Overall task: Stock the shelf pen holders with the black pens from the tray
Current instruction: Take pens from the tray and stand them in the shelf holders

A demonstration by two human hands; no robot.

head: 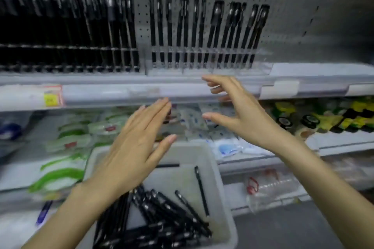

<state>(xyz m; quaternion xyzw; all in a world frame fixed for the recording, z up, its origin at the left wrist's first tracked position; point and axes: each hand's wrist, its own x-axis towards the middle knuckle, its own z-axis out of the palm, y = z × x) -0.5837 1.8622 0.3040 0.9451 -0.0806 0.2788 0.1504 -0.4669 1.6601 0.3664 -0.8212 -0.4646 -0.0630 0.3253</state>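
Note:
A grey tray (219,170) sits low in the middle with a pile of black pens (162,218) in its near half. On the shelf above, a clear pen holder (261,64) carries a loose row of upright black pens (202,30); the holder to its left (70,50) is packed tight with black pens. My left hand (133,147) hovers flat over the tray's far end, fingers straight, holding nothing. My right hand (234,111) is raised before the shelf edge just under the clear holder, fingers spread and loosely bent, empty.
A white shelf rail (121,93) with a yellow price tag (51,98) runs across the middle. Below it lie green-and-white packets (66,143), blue-and-white packets (226,147) and yellow-black tape rolls (323,119). Pegboard backs the upper shelf.

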